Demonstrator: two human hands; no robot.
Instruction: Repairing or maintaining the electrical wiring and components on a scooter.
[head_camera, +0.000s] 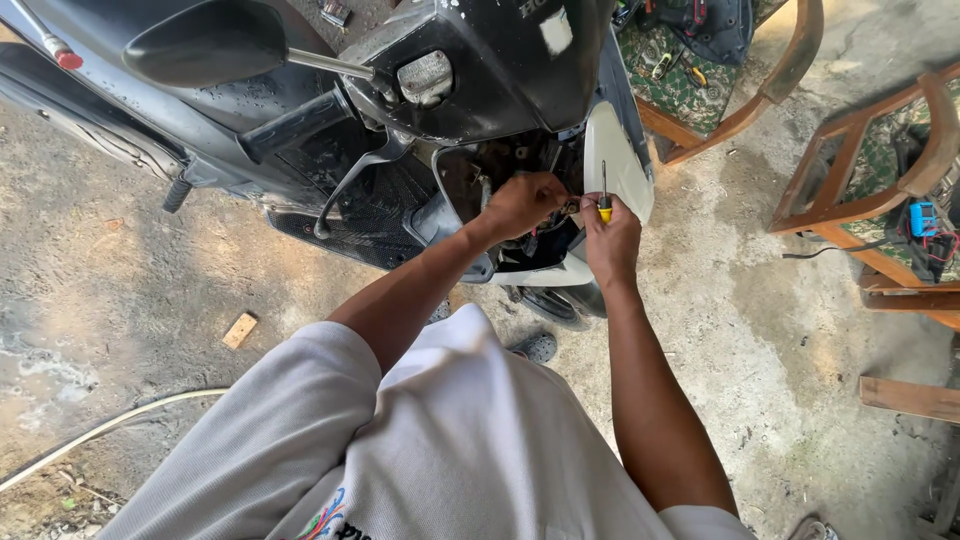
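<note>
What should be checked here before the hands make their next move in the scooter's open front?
1. Right hand grips the yellow-handled screwdriver, shaft pointing up: ok.
2. Left hand is inside the opening in the scooter's front: ok.
3. What the left fingers pinch: cannot tell, hidden.
4. Screwdriver tip seated on a fastener: not ok, the tip is free in the air.
5. White side panel beside the right hand, fixed or loose: cannot tell.
6. Scooter stands steady: cannot tell, no stand in view.
</note>
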